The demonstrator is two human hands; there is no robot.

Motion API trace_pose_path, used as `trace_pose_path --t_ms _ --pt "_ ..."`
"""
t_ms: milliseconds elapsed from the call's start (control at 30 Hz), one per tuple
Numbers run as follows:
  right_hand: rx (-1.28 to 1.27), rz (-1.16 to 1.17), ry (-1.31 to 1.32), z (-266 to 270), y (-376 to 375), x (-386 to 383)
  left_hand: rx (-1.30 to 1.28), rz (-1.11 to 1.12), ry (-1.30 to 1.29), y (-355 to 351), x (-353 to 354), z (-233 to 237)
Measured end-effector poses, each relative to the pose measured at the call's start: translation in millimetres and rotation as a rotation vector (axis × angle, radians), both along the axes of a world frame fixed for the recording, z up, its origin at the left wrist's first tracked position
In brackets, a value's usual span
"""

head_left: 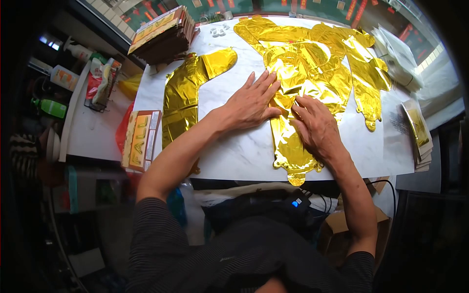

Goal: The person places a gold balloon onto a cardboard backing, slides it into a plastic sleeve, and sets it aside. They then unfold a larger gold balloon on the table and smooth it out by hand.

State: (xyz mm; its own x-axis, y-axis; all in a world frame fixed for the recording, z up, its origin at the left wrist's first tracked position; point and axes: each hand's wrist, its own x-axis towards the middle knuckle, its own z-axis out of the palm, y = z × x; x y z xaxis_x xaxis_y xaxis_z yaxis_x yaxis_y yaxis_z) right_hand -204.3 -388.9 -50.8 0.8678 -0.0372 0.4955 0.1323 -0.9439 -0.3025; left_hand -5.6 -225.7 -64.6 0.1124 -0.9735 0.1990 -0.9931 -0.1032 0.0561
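Flat, uninflated gold foil balloons lie on the white marble-look table. My left hand [249, 101] rests palm down with fingers stretched, partly on the tabletop and touching the left edge of a foil balloon [289, 141]. Across from it, my right hand [316, 124] has its fingers bent and pinching the same balloon's creased foil. That balloon's tabbed end points toward me at the table's front edge. More gold foil balloons [364, 73] overlap beyond my hands. A separate L-shaped foil balloon [181, 97] lies to the left of my left forearm.
A tall stack of printed cards [163, 34] stands at the back left, and a "FALL" printed pack [141, 140] lies at the left edge. Clear plastic bags [398, 58] and a card stack [417, 132] are on the right. Small white pieces [219, 31] sit at the back.
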Motion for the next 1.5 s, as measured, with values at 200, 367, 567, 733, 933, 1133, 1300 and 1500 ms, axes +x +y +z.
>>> trace_pose_path --t_ms 200,367,567,733,933,1133,1300,1500 --pt "-0.003 0.004 0.000 -1 0 1 0.010 0.010 -0.043 -3 0 0" --pt "0.002 0.003 0.019 -1 -1 1 0.020 0.012 -0.042 -4 -1 -1" --pt "-0.001 0.000 0.011 -1 -1 1 0.040 0.022 -0.022 -5 -2 -1" --pt "0.002 -0.004 0.010 -4 -2 0 0.015 0.022 -0.041 -6 -4 -4" --pt "0.123 0.037 0.078 -5 -15 2 0.031 0.028 -0.051 -6 -4 -4" --pt "0.086 0.063 0.115 21 -3 -10 0.016 0.027 -0.055 -6 -2 -7" --pt "-0.067 0.171 0.173 22 27 -26 0.015 0.022 -0.053 -6 -1 -8" --pt "-0.127 0.242 0.224 6 57 -43 0.013 0.024 -0.031 -5 -2 -8"
